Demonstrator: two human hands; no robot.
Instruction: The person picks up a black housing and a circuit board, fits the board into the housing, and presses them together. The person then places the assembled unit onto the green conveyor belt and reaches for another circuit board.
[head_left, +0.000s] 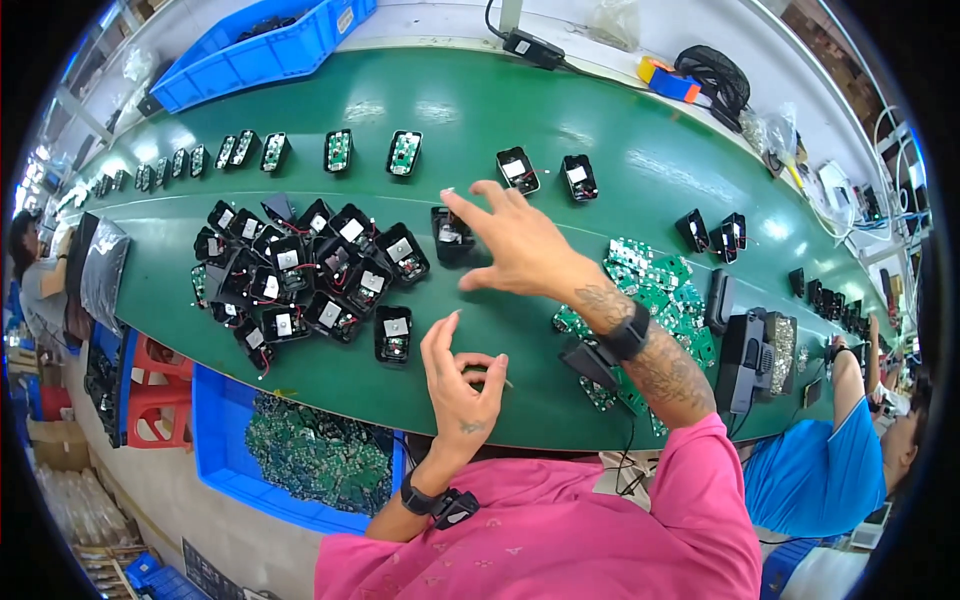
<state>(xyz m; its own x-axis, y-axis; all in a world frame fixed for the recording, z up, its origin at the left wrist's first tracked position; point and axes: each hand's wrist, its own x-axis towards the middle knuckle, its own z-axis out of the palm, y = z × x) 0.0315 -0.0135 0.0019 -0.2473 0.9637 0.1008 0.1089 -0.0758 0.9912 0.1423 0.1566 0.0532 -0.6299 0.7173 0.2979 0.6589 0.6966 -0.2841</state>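
Note:
My right hand [520, 240] reaches over the table with its fingers spread. Its fingertips are beside a black plastic housing [452, 232] with wires inside; whether they touch it I cannot tell. Lower down, my left hand [462, 390] is raised with bent fingers apart from the thumb. A tiny pale tip shows beside its thumb, too small to name. Left of that hand stands an open black housing [393, 336] holding a white square part and a small board. A heap of similar housings [290, 262], with red and black wires, lies farther left.
Loose green circuit boards [655, 290] are piled under my right forearm. Along the far side of the green table [450, 95] runs a row of housings with boards [338, 150]. Blue bins stand at the back left [260, 50] and below the near edge [225, 420]. A co-worker [820, 470] sits right.

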